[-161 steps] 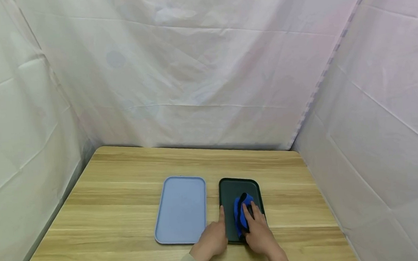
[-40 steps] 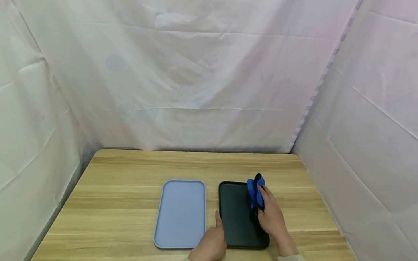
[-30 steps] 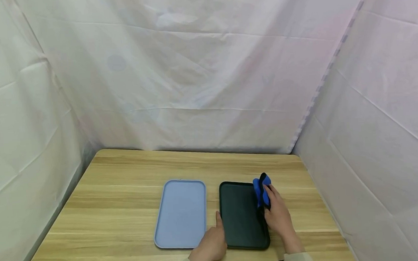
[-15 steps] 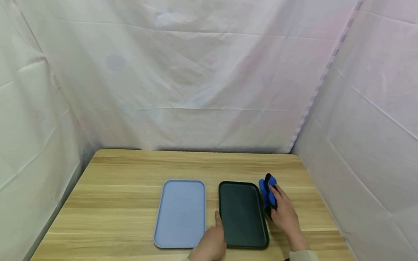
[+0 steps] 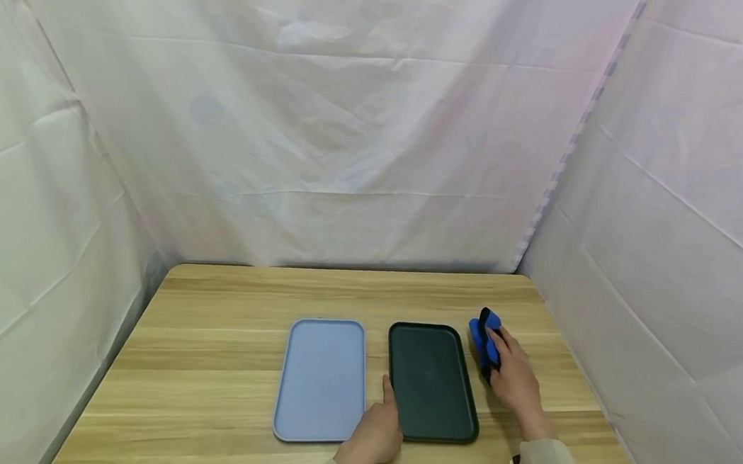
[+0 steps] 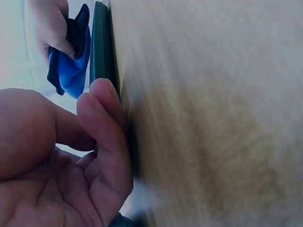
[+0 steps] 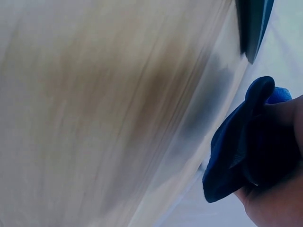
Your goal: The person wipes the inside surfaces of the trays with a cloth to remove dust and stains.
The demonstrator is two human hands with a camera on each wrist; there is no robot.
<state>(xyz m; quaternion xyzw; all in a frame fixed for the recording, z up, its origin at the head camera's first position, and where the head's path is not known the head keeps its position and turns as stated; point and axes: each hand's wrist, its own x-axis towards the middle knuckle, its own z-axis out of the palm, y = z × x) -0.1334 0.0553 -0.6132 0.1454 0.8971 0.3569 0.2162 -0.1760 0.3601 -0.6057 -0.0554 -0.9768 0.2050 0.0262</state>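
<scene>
My right hand (image 5: 515,379) grips a folded blue cloth with black edging (image 5: 485,338), just to the right of the dark green tray (image 5: 430,384). In the right wrist view the bunched cloth (image 7: 232,146) is held above the tabletop, with a shadow below it. My left hand (image 5: 376,430) rests at the tray's left side, one finger extended along the rim. The left wrist view shows its fingertips (image 6: 102,97) right at the end of the green tray's edge (image 6: 100,47), the other fingers bent loosely with nothing in them.
A light blue tray (image 5: 323,380) lies flat on the wooden table (image 5: 215,383), left of the green tray and close to my left hand. White fabric curtains (image 5: 339,120) enclose the table at the back and both sides.
My right hand has carried the cloth off the green tray, past its right rim and further right. Earlier the cloth was on the tray's surface. The left hand stays at the left rim.
</scene>
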